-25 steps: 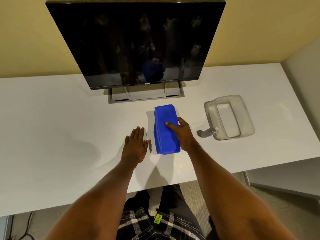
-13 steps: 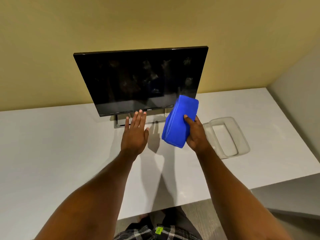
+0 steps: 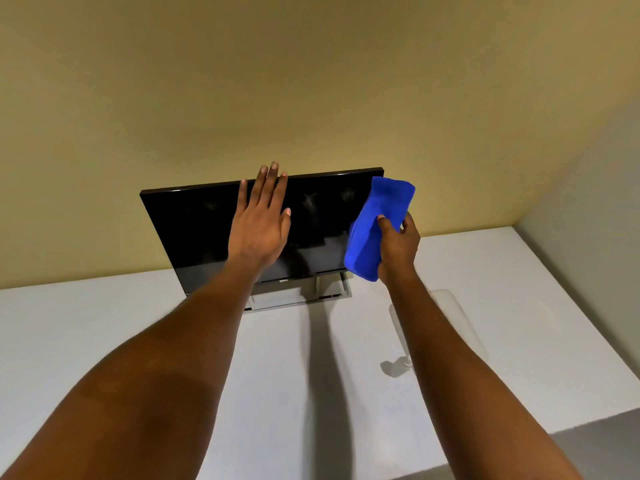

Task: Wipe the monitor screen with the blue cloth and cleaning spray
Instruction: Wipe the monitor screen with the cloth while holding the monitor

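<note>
A black monitor (image 3: 194,230) with a smudged screen stands on a grey base at the back of the white desk. My left hand (image 3: 259,223) is raised in front of the screen's upper middle, fingers straight and reaching past the top edge; whether it touches the monitor is unclear. My right hand (image 3: 398,247) holds the folded blue cloth (image 3: 375,223) upright in front of the screen's right edge. The spray bottle (image 3: 398,367) lies on the desk, mostly hidden behind my right forearm.
The white desk (image 3: 104,341) runs along a yellow wall, with a grey side wall at the right. A clear plastic tray (image 3: 457,317) sits on the desk behind my right forearm. The desk's front edge shows at the lower right.
My right hand lifted the blue cloth off the desk up to the screen's right edge. My left hand rose from the desk to the screen's top. My head tilted upward.
</note>
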{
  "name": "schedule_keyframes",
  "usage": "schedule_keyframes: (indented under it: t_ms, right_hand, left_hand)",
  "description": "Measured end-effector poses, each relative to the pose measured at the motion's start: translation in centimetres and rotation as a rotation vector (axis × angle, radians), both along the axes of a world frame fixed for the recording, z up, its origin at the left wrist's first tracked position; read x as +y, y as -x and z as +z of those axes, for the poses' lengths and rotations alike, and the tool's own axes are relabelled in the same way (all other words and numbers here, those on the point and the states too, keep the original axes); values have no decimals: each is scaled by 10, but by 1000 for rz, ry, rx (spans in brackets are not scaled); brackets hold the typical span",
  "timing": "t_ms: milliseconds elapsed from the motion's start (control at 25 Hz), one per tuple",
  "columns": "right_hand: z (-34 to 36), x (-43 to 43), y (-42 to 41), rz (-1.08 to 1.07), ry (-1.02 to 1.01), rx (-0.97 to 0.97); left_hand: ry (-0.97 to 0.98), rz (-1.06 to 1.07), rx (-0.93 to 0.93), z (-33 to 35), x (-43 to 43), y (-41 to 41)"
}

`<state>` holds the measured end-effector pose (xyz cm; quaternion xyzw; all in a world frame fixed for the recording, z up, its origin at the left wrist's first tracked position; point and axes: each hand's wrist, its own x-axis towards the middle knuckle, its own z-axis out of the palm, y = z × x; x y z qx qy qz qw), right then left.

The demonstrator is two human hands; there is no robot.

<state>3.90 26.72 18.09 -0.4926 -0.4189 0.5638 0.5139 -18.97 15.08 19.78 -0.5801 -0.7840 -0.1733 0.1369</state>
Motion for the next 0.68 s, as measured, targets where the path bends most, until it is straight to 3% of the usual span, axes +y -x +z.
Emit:
schedule_keyframes:
  t_ms: [360,520,680]
  right_hand:
    - [24,42,18,-68,-499,-526]
    - [-10,58,34,137,-823,-914]
    - [-32,74,31,195,-1055,-1230]
  left_hand:
    - [63,137,3,4,33,30]
    - [59,154,-34,-2,32,42]
    - [12,167,-55,-5,36,43]
